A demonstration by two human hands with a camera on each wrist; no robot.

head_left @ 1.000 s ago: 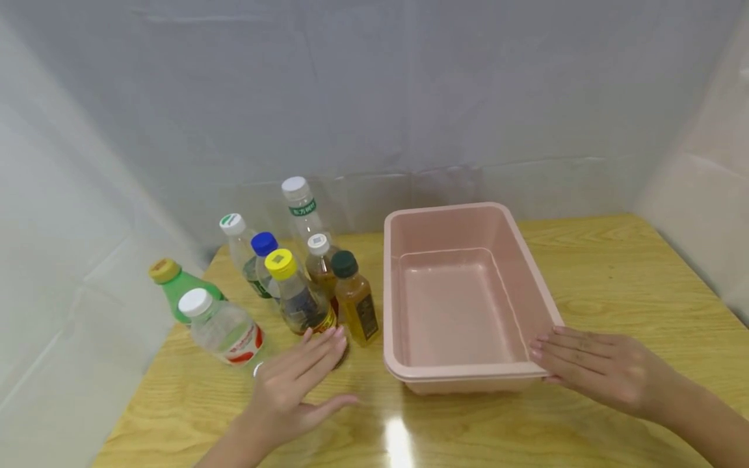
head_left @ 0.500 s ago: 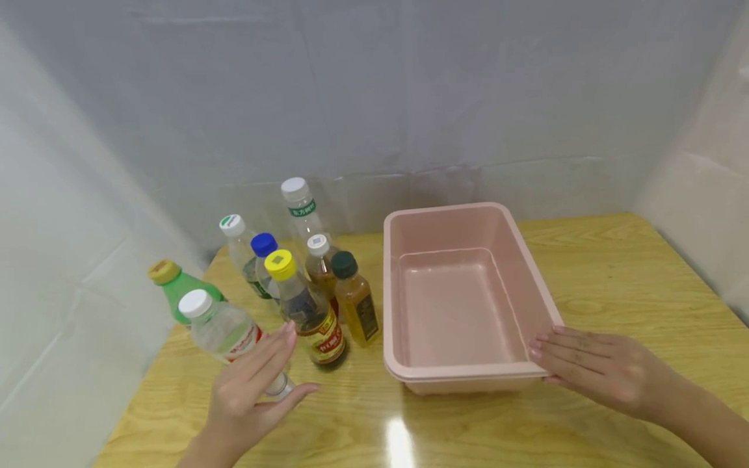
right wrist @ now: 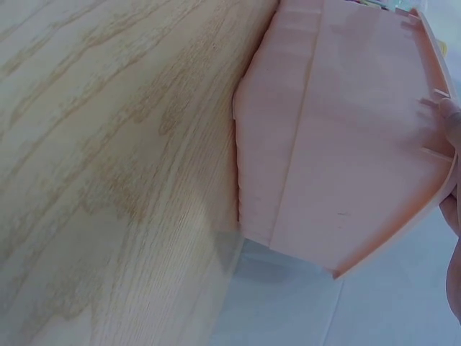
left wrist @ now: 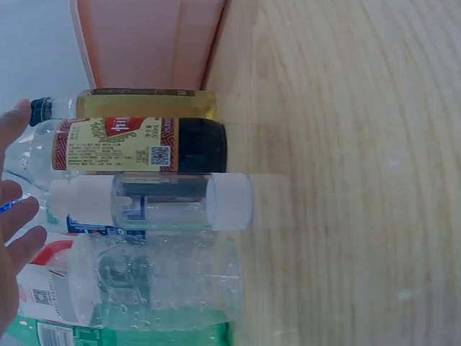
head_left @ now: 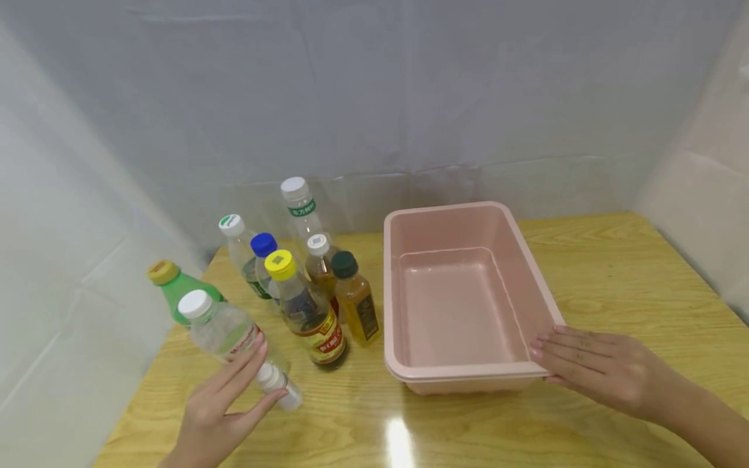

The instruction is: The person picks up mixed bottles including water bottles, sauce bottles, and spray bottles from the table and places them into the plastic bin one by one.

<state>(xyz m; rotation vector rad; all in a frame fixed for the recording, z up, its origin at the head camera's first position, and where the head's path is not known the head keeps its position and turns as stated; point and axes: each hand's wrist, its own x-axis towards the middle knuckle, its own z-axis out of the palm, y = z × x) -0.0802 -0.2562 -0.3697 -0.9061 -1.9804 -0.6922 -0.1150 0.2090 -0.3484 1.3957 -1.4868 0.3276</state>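
My left hand (head_left: 216,403) is at the front left, thumb and fingers spread around a small clear bottle with white ends (head_left: 285,393). In the left wrist view, the fingers (left wrist: 21,216) are near the white top of that bottle (left wrist: 166,200), with a gap showing between. Just behind the hand stands a clear plastic bottle with a white cap and red label (head_left: 219,325). At the near right corner of a pink plastic basin (head_left: 468,372), my right hand (head_left: 614,367) holds the rim, fingers over the inside. The right wrist view shows the thumb (right wrist: 451,119) against the basin's outer side.
Left of the basin, several bottles stand close together: a yellow-capped sauce bottle (head_left: 324,338), a dark-capped amber bottle (head_left: 358,309), a green bottle (head_left: 190,289), a blue-capped one (head_left: 264,245) and a tall clear one (head_left: 302,208). Pale sheeting (head_left: 374,97) hangs behind the wooden table (head_left: 632,279).
My left hand has moved left and toward the front, away from the yellow-capped sauce bottle to the small clear bottle, uncovering both. The right hand and basin stay in place.
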